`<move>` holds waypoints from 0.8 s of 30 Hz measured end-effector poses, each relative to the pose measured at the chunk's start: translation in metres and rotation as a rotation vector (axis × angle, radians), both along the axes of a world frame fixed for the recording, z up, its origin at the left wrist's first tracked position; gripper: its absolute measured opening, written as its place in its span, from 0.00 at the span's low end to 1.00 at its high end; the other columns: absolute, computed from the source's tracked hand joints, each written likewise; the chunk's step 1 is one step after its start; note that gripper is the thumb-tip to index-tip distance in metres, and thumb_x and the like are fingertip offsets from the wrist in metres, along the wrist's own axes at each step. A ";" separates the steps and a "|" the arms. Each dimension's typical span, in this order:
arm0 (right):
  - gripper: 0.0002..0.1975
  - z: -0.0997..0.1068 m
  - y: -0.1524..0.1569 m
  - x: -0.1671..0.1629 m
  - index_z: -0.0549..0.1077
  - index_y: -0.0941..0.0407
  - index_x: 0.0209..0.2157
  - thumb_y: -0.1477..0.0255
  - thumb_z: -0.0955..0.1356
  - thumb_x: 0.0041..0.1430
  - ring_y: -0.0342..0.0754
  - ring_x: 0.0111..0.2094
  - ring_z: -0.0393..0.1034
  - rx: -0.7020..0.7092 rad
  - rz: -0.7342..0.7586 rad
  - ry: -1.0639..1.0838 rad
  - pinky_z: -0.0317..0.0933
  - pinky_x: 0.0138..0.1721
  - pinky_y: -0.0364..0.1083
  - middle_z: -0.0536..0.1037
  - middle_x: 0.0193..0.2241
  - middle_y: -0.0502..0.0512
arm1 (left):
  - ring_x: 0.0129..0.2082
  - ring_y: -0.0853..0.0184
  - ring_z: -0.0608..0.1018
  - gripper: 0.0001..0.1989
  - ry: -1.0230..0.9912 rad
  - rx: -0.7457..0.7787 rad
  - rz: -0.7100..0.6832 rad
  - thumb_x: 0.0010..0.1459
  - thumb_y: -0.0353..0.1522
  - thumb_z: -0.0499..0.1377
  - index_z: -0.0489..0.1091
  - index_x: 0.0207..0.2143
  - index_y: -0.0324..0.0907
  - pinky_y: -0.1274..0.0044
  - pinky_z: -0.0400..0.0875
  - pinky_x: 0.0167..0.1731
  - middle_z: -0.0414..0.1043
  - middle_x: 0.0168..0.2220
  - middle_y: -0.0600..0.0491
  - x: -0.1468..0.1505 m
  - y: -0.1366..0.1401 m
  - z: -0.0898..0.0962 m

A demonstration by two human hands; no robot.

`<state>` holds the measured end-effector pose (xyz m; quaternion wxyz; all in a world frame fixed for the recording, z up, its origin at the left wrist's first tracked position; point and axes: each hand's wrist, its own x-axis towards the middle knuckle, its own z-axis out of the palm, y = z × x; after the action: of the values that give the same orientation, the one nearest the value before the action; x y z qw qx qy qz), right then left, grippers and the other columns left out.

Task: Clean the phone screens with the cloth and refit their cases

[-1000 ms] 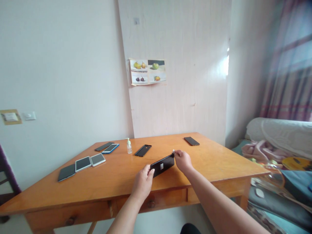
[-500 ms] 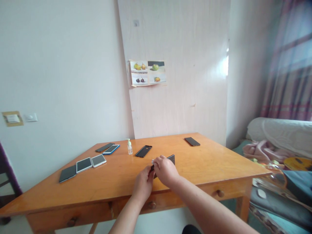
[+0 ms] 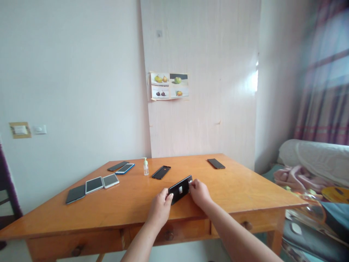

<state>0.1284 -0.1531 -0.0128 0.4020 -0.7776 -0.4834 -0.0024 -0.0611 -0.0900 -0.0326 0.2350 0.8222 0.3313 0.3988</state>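
A black smartphone [image 3: 178, 194] is held tilted above the table's near part, its dark face toward me with a small pale rectangle on it. My left hand [image 3: 160, 206] grips its left end, thumb in front. At the phone's right end is my right hand [image 3: 200, 193], fingers pinched around a small white wad [image 3: 190, 182] whose kind I cannot make out; it rests against or very near the edge. Beyond the phone, a black phone case [image 3: 161, 172] lies on the table. A small clear pump bottle [image 3: 145, 168] with a pale green top stands to its left.
Along the wooden table's [image 3: 114, 207] left side lie several phones and tablets, among them a white-framed tablet [image 3: 94, 185] and a blue-edged phone [image 3: 125, 168]. Another dark phone [image 3: 216, 163] lies at the back right. Drawers with round knobs [image 3: 169, 235] line the front.
My right hand has moved from the phone's left part to its right end, carrying the white wad. The phone has turned its face toward me. My view has shifted slightly.
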 end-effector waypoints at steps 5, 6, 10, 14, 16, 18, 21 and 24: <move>0.04 -0.007 -0.008 -0.045 0.71 0.53 0.33 0.74 0.64 0.58 0.45 0.34 0.70 0.064 0.200 -0.032 0.55 0.35 0.40 0.78 0.32 0.51 | 0.27 0.68 0.70 0.10 -0.018 -0.031 0.000 0.62 0.37 0.51 0.60 0.28 0.43 0.79 0.58 0.29 0.69 0.27 0.56 0.000 0.001 0.000; 0.04 -0.006 -0.008 -0.047 0.71 0.53 0.33 0.73 0.65 0.58 0.45 0.34 0.70 0.076 0.227 -0.028 0.56 0.35 0.40 0.78 0.32 0.51 | 0.27 0.68 0.71 0.10 -0.023 -0.035 -0.010 0.62 0.37 0.51 0.61 0.28 0.43 0.78 0.58 0.29 0.69 0.27 0.56 0.000 0.001 0.000; 0.05 0.001 -0.001 -0.028 0.69 0.54 0.31 0.71 0.63 0.59 0.46 0.30 0.69 0.090 0.170 0.031 0.55 0.31 0.41 0.76 0.26 0.51 | 0.27 0.68 0.70 0.10 -0.016 -0.029 -0.007 0.62 0.37 0.51 0.60 0.28 0.43 0.78 0.57 0.28 0.68 0.26 0.56 -0.001 0.000 0.001; 0.05 0.005 0.004 -0.019 0.68 0.54 0.31 0.70 0.62 0.60 0.46 0.28 0.68 0.090 0.083 0.066 0.53 0.29 0.42 0.75 0.25 0.52 | 0.26 0.68 0.70 0.10 -0.005 -0.026 0.002 0.62 0.37 0.51 0.60 0.28 0.43 0.78 0.57 0.28 0.68 0.26 0.56 0.000 -0.001 0.001; 0.05 0.006 0.003 -0.032 0.69 0.53 0.33 0.69 0.63 0.60 0.45 0.29 0.68 0.109 0.148 0.062 0.54 0.29 0.41 0.75 0.26 0.50 | 0.28 0.67 0.71 0.09 -0.020 -0.047 -0.026 0.62 0.36 0.51 0.62 0.29 0.43 0.78 0.58 0.29 0.70 0.27 0.55 -0.001 -0.001 0.001; 0.06 0.007 0.001 -0.051 0.70 0.52 0.37 0.68 0.63 0.61 0.44 0.30 0.69 0.160 0.273 0.044 0.56 0.31 0.40 0.76 0.28 0.49 | 0.30 0.66 0.73 0.07 -0.053 -0.081 -0.065 0.61 0.35 0.51 0.65 0.32 0.43 0.78 0.60 0.30 0.72 0.30 0.53 -0.002 -0.001 0.002; 0.08 0.011 0.002 -0.064 0.73 0.52 0.38 0.69 0.62 0.61 0.43 0.32 0.70 0.196 0.361 0.032 0.57 0.33 0.40 0.78 0.31 0.49 | 0.31 0.66 0.74 0.07 -0.076 -0.103 -0.090 0.61 0.34 0.51 0.66 0.34 0.42 0.78 0.61 0.31 0.73 0.31 0.52 -0.004 -0.003 0.004; 0.09 0.014 0.011 -0.043 0.74 0.53 0.34 0.69 0.62 0.60 0.44 0.29 0.70 0.144 0.264 0.075 0.57 0.30 0.40 0.77 0.26 0.50 | 0.29 0.66 0.72 0.07 -0.046 -0.068 -0.061 0.61 0.35 0.52 0.64 0.31 0.42 0.78 0.59 0.29 0.72 0.29 0.53 -0.005 -0.005 0.007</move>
<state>0.0854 -0.1421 0.0008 0.4713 -0.6762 -0.5645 0.0450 -0.0658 -0.0946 -0.0261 0.2825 0.8140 0.3141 0.3987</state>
